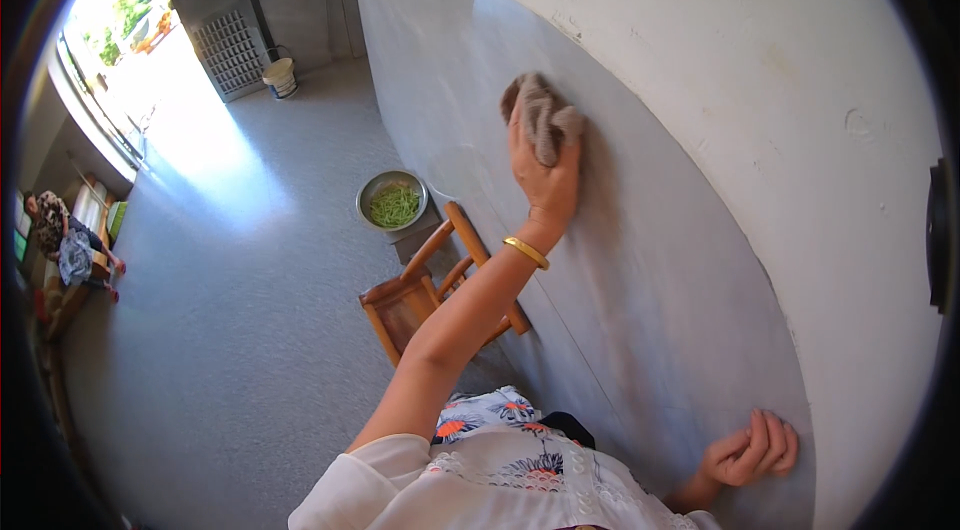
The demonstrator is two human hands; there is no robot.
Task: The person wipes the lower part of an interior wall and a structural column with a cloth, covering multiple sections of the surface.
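Note:
My left hand (545, 175) presses a crumpled grey-brown cloth (545, 120) against the grey lower part of the wall (660, 260). The arm is stretched far forward, with a gold bangle (526, 252) at the wrist. My right hand (755, 450) is at the lower right, close to the grey wall near its border with the white upper part (780, 110). Its fingers are curled together, and nothing shows in them. Faint streaks and smudges mark the grey surface below the cloth.
A wooden chair (405, 305) stands under my left arm by the wall. Beyond it, a metal bowl of green beans (394, 205) rests on a low support. A bucket (280, 78) is beside the open door (215, 20). Another person (75, 240) sits at the far left.

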